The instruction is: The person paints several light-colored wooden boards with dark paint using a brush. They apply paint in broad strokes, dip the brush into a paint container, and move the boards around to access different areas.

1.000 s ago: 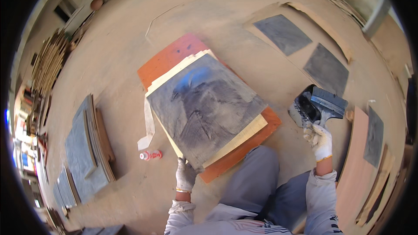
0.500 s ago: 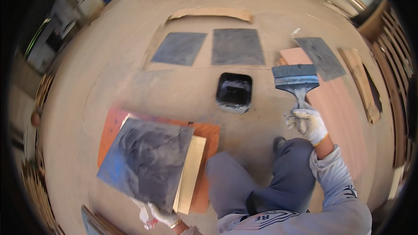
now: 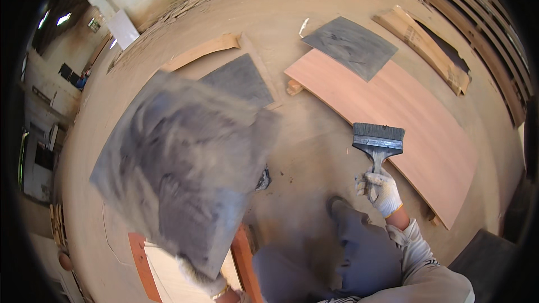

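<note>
A large square board [image 3: 179,163], smeared with dark grey paint, is raised and tilted in front of me. My left hand [image 3: 199,279], in a white knit glove, is closed on its near corner. In my right hand [image 3: 384,193], also gloved, is a wide flat paintbrush [image 3: 378,139], held by its handle with dark bristles pointing up and away. Beneath the lifted board lie pale boards [image 3: 160,272] on an orange-red board [image 3: 136,258]. The black paint tray [image 3: 263,178] is nearly all hidden behind the lifted board; only a bit of its side shows.
A long pinkish plywood sheet [image 3: 410,123] lies on the right, with a dark painted board [image 3: 351,45] over its far end. Another dark board [image 3: 241,81] is on the floor ahead. Folded cardboard [image 3: 426,50] and stacked slats [image 3: 477,28] line the far right.
My left hand has lifted the painted board off the pale boards. My view has swung right. The brush stays in my right hand.
</note>
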`<state>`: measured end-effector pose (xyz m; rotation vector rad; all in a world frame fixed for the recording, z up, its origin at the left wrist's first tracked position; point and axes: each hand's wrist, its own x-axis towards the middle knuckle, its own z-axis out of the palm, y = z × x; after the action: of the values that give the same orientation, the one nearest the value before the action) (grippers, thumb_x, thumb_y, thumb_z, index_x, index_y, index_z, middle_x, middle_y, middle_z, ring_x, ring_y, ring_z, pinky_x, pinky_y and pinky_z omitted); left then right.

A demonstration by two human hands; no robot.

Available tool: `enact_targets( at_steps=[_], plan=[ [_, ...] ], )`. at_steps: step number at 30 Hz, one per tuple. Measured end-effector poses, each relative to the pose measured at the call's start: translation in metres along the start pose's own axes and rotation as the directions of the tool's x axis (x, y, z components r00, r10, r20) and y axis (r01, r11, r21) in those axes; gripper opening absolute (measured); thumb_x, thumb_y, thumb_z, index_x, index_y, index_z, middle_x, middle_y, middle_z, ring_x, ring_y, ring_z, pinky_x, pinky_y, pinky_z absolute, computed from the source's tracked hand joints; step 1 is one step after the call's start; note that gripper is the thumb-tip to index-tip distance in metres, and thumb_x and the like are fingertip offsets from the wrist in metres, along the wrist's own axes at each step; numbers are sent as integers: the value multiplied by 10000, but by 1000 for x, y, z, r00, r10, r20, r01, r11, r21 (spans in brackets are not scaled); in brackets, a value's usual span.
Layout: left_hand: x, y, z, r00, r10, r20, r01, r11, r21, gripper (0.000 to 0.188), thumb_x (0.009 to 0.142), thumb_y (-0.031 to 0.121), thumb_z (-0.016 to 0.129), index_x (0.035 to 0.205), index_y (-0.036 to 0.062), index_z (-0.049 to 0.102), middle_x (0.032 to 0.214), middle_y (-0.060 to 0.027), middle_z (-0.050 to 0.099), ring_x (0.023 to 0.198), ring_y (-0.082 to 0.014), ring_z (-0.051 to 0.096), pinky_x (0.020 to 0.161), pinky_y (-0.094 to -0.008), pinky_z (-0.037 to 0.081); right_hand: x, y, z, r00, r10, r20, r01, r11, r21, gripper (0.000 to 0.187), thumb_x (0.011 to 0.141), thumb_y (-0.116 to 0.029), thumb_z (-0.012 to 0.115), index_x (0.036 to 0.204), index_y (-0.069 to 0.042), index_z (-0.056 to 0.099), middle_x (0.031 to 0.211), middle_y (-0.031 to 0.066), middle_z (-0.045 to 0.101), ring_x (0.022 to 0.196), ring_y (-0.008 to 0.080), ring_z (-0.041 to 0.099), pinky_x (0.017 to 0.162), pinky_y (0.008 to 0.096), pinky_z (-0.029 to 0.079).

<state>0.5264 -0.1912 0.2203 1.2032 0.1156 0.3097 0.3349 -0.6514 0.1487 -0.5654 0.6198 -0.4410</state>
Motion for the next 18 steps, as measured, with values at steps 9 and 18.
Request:
enact_targets(
  at_steps=[9, 18],
  plan=[
    [7, -233, 273, 805, -422, 418, 526, 833, -173, 315, 1041, 256, 675, 1231, 5, 690, 1195, -81, 729, 1053, -218, 691, 934, -371, 557, 20, 12, -43, 992, -26, -121, 44, 987, 153, 174, 960, -33, 650, 1111, -1, 570, 1079, 284, 696, 867, 413, 739, 699, 479, 633],
    [-5, -405, 319, 539, -543, 644, 757, 647, -89, 420, 1066, 285, 634, 1359, -15, 606, 1352, -99, 665, 1208, -259, 641, 1071, -436, 511, 30, -6, -59, 985, 28, -171, -15, 997, 78, 199, 963, -56, 663, 1135, 5, 584, 1091, 291, 697, 870, 413, 745, 721, 485, 631]
  ],
)
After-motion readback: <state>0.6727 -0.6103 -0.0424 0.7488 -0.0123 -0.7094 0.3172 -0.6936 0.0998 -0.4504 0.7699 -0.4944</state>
